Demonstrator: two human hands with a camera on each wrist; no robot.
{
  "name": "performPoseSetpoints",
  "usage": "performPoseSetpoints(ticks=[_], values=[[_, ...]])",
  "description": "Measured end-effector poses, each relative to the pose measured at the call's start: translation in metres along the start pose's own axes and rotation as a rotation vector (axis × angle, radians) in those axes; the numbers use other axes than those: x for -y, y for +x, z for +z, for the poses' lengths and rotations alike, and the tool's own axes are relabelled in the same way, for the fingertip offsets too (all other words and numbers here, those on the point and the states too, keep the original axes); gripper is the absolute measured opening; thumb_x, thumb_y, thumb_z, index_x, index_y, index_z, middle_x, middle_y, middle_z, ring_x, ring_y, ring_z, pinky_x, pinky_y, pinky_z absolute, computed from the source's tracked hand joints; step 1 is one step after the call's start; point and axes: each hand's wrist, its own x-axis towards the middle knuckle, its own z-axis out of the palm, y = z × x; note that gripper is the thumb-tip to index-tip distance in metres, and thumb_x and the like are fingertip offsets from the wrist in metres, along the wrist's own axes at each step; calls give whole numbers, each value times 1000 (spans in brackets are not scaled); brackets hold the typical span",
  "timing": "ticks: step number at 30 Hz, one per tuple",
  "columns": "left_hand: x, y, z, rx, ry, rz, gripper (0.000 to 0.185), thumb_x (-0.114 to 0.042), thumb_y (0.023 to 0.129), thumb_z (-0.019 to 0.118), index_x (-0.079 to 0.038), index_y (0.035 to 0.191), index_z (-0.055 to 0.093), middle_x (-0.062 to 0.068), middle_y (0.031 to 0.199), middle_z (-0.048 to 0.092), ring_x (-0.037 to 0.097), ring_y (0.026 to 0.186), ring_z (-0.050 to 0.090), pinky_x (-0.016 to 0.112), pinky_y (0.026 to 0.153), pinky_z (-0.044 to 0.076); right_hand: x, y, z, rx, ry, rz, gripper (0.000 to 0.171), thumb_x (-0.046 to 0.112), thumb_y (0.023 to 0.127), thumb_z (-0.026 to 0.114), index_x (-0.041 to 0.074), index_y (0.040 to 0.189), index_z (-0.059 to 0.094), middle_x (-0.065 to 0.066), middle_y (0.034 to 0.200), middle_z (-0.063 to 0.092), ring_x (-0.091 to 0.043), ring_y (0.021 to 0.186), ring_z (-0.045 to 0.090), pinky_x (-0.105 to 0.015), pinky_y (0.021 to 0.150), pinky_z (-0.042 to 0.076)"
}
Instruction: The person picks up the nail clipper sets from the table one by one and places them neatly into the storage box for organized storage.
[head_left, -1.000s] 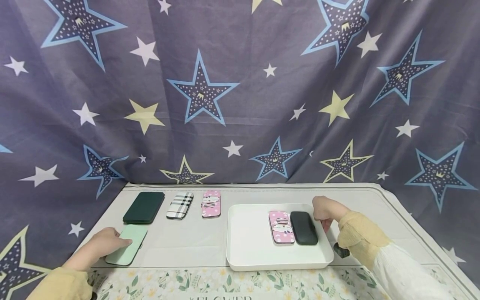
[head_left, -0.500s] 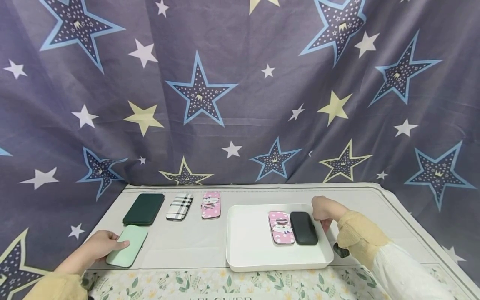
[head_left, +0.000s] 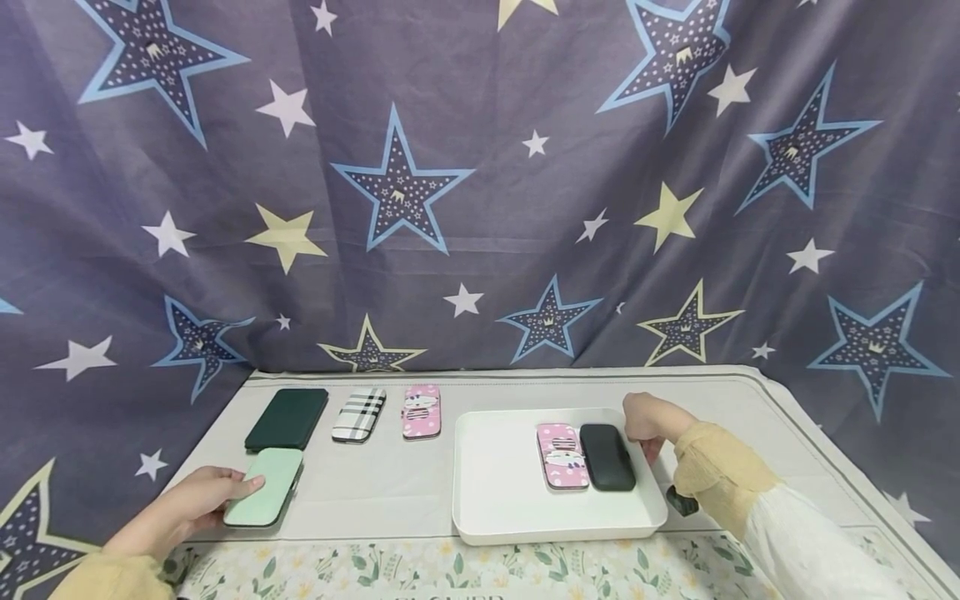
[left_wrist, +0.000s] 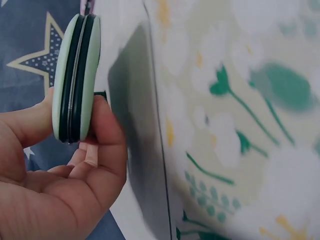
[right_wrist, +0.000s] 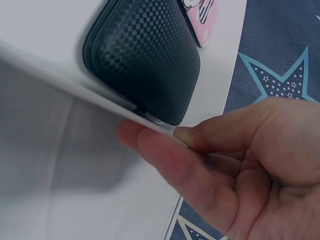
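Note:
My left hand [head_left: 191, 502] pinches a slim mint-green hard case [head_left: 264, 492] by its near left edge, thumb on top. Seen edge-on in the left wrist view, that case [left_wrist: 75, 80] has two dark-rimmed halves with a metal seam, and casts a shadow on the tablecloth beside it. At the right, my right hand [head_left: 651, 419] grips the side rim of a white tray [head_left: 495, 500] between thumb and fingers. Inside the tray, a black case [head_left: 609, 457] with a woven-look surface [right_wrist: 147, 55] lies beside a pink cat-print case [head_left: 562, 457].
Behind the mint-green case lies a dark green case [head_left: 287, 419]. A plaid case [head_left: 359, 414] and another pink cat-print case [head_left: 422, 412] follow to its right. A star-patterned curtain [head_left: 480, 208] hangs along the table's back edge. Flower-print cloth [head_left: 420, 558] covers the front.
The mint-green case has risen off the table and shifted slightly right in my left hand, its far end now overlapping the dark green case's near edge. My right hand and the tray have stayed put.

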Motion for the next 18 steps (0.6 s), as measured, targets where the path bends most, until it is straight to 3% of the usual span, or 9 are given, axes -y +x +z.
performPoseSetpoints(ticks=[6,9,13,16,18], values=[[-8,-7,5,13,-129,20,72,-29,93,61,20,131,25,3,82,56,12,73,56,30,69,50,2,-2,-1,-2,-8,-6,19,-9,84,51,-18,100,55,-19,68,64,-21,49,66,-27,49,56],[-9,-8,6,12,-167,35,70,-28,93,60,20,131,26,2,79,55,11,71,55,30,68,50,2,-2,-1,-4,-17,-10,16,-9,84,51,-17,96,56,-18,66,64,-21,49,66,-26,49,55],[-10,-11,9,37,-205,80,40,-27,94,59,8,112,49,-2,74,56,10,68,55,28,65,49,2,-1,-1,-1,-14,-10,17,-10,83,51,-17,97,55,-17,65,63,-21,49,66,-26,49,55],[-13,-14,13,63,-240,116,28,-26,94,59,1,102,56,-2,74,61,9,68,59,27,65,51,1,-1,-1,2,-11,-7,16,-10,83,50,-17,96,55,-17,64,63,-21,48,66,-26,49,55],[-16,-16,17,60,-255,132,31,-26,93,60,3,104,55,-2,76,63,9,69,61,27,65,52,1,-1,-1,2,-16,-2,13,-10,83,50,-15,93,55,-16,63,63,-20,48,66,-26,49,55]])
